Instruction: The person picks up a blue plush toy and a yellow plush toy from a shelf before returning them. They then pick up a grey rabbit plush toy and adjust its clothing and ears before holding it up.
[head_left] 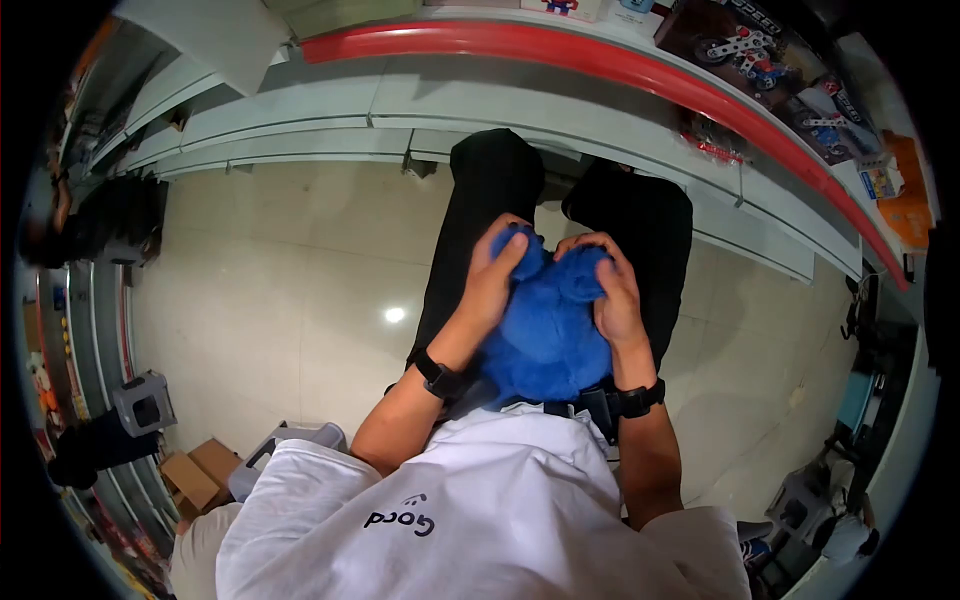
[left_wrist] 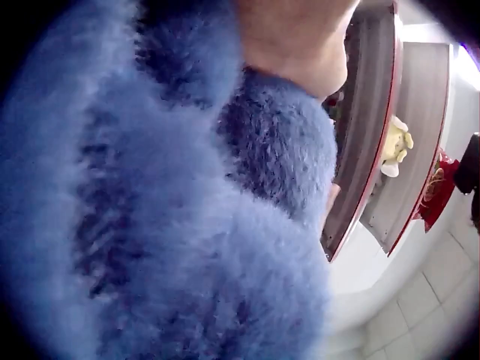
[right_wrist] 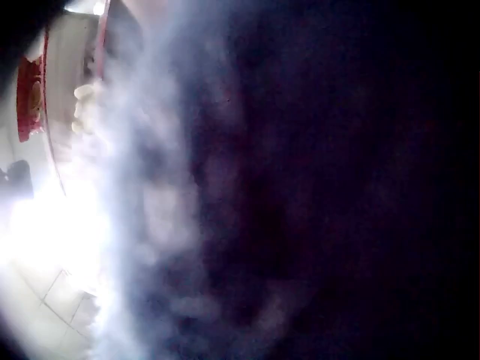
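Note:
A blue plush toy [head_left: 548, 330] rests in the person's lap, its rounded parts pointing away from the body. At its far left, the left hand [head_left: 490, 275] grips one rounded part, thumb over the fur. The right hand [head_left: 620, 295] holds a second rounded part at the far right, fingers wrapped round its top. Close up in the left wrist view, the fluffy blue plush toy [left_wrist: 202, 247] fills the left side, with part of the left hand [left_wrist: 296, 41] above it. Blurred, dark fur covers most of the right wrist view.
Ahead stands a shelf with a red edge strip [head_left: 520, 40], with boxed toys [head_left: 745, 50] at its right. Shelving [head_left: 85, 340] runs along the left. Behind the person lie a cardboard box [head_left: 200, 475] and a grey stool [head_left: 290, 450]. Pale tiles [head_left: 290, 260] cover the floor.

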